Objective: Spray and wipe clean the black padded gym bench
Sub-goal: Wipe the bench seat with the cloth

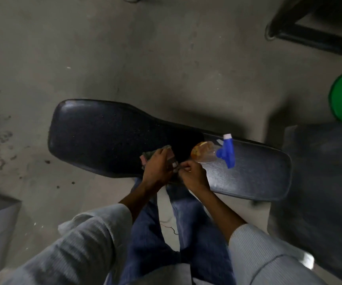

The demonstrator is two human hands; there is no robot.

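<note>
We pinch the crumpled grey-pink cloth (pixel 167 159) between our left hand (pixel 157 168) and right hand (pixel 192 174), fingers clamped, likely bunching it for wiping the long black padded vinyl bench (pixel 104 136), the clear blue-triggered spray bottle (pixel 215 153) lying aside.

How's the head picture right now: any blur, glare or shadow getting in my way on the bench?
Head view: dim overall; the bench is in deep shadow at its wide left end, with a pale sheen on the right end near the spray bottle. Both hands, left and right, and the cloth they grip are motion-smeared. Wide-angle lens bends the edges; the right side is blurred.
</note>
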